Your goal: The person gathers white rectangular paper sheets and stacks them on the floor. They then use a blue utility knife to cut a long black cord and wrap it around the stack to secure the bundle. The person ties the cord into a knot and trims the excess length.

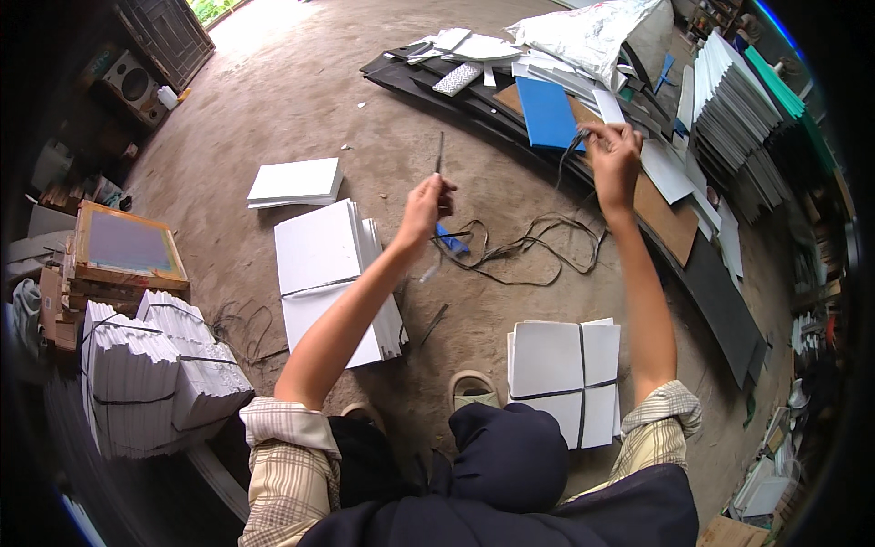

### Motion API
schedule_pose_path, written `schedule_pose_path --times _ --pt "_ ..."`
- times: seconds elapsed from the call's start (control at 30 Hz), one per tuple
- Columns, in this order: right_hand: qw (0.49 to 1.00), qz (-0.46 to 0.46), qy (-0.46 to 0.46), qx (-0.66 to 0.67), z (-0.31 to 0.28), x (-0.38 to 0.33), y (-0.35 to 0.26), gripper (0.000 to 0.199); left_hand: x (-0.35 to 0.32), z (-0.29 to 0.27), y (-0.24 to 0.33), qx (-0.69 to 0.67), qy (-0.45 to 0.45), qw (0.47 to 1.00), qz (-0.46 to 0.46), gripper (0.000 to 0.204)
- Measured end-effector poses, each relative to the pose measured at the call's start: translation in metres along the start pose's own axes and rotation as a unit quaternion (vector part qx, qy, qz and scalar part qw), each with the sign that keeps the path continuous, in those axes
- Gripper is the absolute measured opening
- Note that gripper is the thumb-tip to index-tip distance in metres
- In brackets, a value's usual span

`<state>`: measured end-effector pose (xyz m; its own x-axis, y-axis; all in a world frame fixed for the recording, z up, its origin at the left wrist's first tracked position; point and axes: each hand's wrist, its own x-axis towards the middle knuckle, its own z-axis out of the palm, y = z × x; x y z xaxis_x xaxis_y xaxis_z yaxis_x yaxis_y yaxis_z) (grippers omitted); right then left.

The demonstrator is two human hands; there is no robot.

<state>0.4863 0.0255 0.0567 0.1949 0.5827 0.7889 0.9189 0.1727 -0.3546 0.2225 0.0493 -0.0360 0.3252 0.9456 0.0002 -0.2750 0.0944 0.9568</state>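
Note:
My left hand [427, 210] is closed on a thin dark strip [441, 150] that sticks up from the fingers. It looks like strapping, though its exact kind is unclear. My right hand [615, 162], raised farther right, pinches a bunch of black straps [565, 164] whose ends hang down. Between the hands, a long black strap [524, 244] lies in loose loops on the floor. A small blue object [451, 239], partly covered, lies beside the loops. Under my left forearm is a white sheet stack [317, 246] with a dark band across it. A cross-tied white stack [565, 365] lies near my right knee.
A smaller white stack [293, 182] lies beyond the left one. Strapped white bundles [137, 383] and a wooden-framed screen [128, 242] stand at left. Black boards [711, 301] with a blue sheet [547, 114] run along the right. Tall stacked sheets [734, 100] stand behind them.

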Motion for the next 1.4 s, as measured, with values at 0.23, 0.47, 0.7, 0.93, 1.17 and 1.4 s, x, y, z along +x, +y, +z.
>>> schedule_pose_path --times 0.23,0.47,0.7,0.93,1.17,1.4 --pt "0.978 0.087 -0.180 -0.066 0.024 -0.072 -0.028 0.019 -0.025 0.052 -0.026 -0.125 0.043 0.991 -0.034 0.039" --pt "0.984 0.010 -0.176 0.005 0.016 -0.131 -0.074 0.017 -0.022 0.063 -0.022 -0.165 0.085 0.980 -0.065 0.042" --pt "0.964 0.005 -0.253 0.083 0.008 -0.158 -0.082 0.014 -0.020 0.053 -0.006 -0.197 0.051 0.975 -0.088 0.042" --pt "0.946 0.011 -0.307 0.105 -0.003 -0.152 -0.075 0.019 -0.022 0.037 -0.010 -0.093 0.000 0.994 -0.065 0.032" --pt "0.934 -0.275 -0.185 -0.134 -0.016 -0.063 -0.056 0.062 -0.038 0.041 0.009 0.155 -0.069 0.985 -0.003 0.032" --pt "0.892 -0.314 -0.313 -0.089 -0.009 -0.049 -0.045 0.045 -0.045 0.038 0.011 0.228 -0.108 0.967 0.021 0.034"
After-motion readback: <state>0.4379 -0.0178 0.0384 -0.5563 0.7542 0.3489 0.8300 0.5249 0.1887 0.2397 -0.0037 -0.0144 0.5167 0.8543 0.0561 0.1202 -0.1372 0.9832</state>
